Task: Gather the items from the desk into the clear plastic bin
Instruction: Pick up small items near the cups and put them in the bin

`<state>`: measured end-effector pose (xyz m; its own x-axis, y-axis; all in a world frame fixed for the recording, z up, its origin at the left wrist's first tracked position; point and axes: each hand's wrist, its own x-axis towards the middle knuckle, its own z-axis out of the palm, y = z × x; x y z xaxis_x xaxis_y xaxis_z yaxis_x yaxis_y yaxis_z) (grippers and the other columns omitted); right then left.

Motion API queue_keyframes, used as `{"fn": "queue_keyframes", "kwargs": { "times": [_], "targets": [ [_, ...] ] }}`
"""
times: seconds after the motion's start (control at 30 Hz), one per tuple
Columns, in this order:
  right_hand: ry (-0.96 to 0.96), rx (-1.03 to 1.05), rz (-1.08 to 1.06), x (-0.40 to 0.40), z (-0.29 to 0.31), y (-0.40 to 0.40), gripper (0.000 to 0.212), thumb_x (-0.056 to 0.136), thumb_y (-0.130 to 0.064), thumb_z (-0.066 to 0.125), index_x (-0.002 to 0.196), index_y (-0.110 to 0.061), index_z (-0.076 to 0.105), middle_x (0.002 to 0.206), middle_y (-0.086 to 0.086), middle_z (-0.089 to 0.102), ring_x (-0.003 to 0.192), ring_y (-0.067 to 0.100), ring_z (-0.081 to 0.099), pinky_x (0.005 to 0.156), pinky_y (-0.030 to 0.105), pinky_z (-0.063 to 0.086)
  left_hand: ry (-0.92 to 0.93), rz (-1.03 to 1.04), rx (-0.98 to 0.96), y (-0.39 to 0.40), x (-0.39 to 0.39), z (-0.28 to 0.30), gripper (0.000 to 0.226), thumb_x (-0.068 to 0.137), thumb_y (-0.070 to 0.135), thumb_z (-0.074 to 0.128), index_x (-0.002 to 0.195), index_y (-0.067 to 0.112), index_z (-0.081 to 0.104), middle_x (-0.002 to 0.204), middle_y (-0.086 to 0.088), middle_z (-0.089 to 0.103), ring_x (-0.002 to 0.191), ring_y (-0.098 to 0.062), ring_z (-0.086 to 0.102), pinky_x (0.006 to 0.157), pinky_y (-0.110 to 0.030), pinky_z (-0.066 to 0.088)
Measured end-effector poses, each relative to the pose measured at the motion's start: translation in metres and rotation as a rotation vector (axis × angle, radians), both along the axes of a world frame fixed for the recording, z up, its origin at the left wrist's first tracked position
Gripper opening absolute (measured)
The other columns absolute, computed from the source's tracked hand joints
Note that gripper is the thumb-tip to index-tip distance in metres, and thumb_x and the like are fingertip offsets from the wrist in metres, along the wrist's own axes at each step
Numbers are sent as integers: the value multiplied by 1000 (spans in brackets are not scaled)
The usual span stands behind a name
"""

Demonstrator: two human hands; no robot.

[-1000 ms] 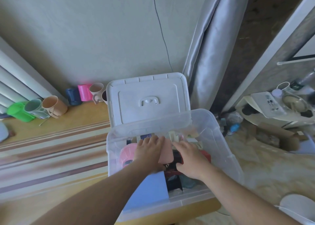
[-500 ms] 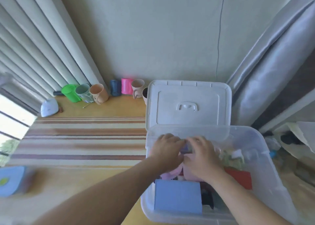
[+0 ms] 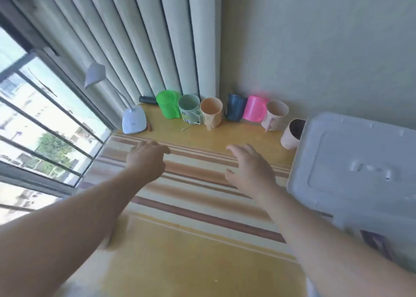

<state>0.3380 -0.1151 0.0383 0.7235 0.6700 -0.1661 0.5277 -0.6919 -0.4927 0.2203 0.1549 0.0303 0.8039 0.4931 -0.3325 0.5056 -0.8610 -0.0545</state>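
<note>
Now both hands are out over the striped cloth [image 3: 195, 184] on the desk [image 3: 202, 263], and neither one has hold of anything. The left hand [image 3: 146, 159] hangs with fingers loosely curled and pointing forward, nothing between them. The right hand [image 3: 249, 168] is spread, fingers relaxed and apart, thumb out to the side, palm down above the stripes.

Ahead of the fingertips, along the wall, the cups stand in a row: beyond the left hand a green cup [image 3: 167, 104], a pale grey-green cup [image 3: 189, 108] and a peach cup [image 3: 211, 113] (this one leaning, its handle toward us); beyond the right hand a dark blue cup [image 3: 235, 107], a hot pink cup [image 3: 256, 108] and a pale pink cup [image 3: 275, 116]. One more pale cup [image 3: 292, 134] sits just off the right hand's far side, touching or nearly touching the bin lid [image 3: 358, 168].

That white lid fills the space right of the right forearm; the clear plastic bin [image 3: 378, 242] shows only as a sliver below it, blurred. Past the left hand, toward the window, stands a small white desk lamp [image 3: 134, 121].
</note>
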Motion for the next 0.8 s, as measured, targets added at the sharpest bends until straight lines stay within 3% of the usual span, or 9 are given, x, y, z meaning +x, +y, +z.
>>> {"fn": "queue_keyframes", "kwargs": {
  "times": [0.13, 0.23, 0.33, 0.4, 0.5, 0.63, 0.8],
  "targets": [
    [82, -59, -8, 18, -54, 126, 59, 93, -37, 67, 148, -41, 46, 138, -5, 52, 118, 24, 59, 86, 40, 54, 100, -63, 83, 106, 19, -48, 45, 91, 26, 55, 132, 44, 59, 137, 5, 59, 128, -26, 50, 104, -45, 40],
    [89, -79, -32, 42, -99, 198, 58, 93, -31, 65, 148, -42, 48, 116, -5, 57, 101, 22, 59, 75, 37, 50, 45, -161, 116, 176, 49, -76, 45, 91, 27, 54, 132, 44, 58, 127, 3, 63, 119, -27, 52, 98, -43, 41],
    [13, -115, -62, 64, -134, 246, 55, 95, -20, 59, 144, -43, 54, 116, -3, 67, 103, 26, 63, 77, 41, 57, -39, -262, 8, 221, 74, -104, 43, 92, 20, 52, 127, 44, 60, 124, 9, 63, 116, -25, 51, 93, -39, 40],
    [-76, -158, -115, 76, -152, 265, 49, 95, -20, 57, 138, -45, 59, 114, -3, 73, 104, 31, 64, 76, 39, 56, -22, -361, -46, 235, 88, -123, 40, 93, 16, 51, 122, 41, 62, 122, 11, 61, 117, -24, 49, 93, -36, 39],
    [-159, -184, -156, 85, -172, 279, 36, 97, -23, 55, 124, -42, 68, 99, -3, 77, 89, 30, 67, 72, 36, 53, -22, -406, -33, 244, 104, -140, 34, 93, 13, 48, 111, 37, 63, 110, 8, 59, 111, -26, 47, 83, -34, 37],
    [-222, -179, -185, 86, -178, 284, 12, 99, -22, 60, 97, -31, 68, 77, -4, 69, 71, 29, 61, 58, 32, 40, -88, -393, 13, 242, 113, -149, 22, 93, 13, 52, 103, 25, 67, 97, 3, 60, 103, -28, 49, 82, -35, 42],
    [-287, -307, -118, 89, -183, 287, 17, 89, -10, 66, 93, -27, 66, 85, 0, 68, 75, 29, 60, 58, 32, 31, -77, -527, 1, 232, 106, -145, 18, 87, 29, 61, 104, 31, 66, 89, 9, 69, 100, -22, 53, 86, -34, 40]
  ]
}}
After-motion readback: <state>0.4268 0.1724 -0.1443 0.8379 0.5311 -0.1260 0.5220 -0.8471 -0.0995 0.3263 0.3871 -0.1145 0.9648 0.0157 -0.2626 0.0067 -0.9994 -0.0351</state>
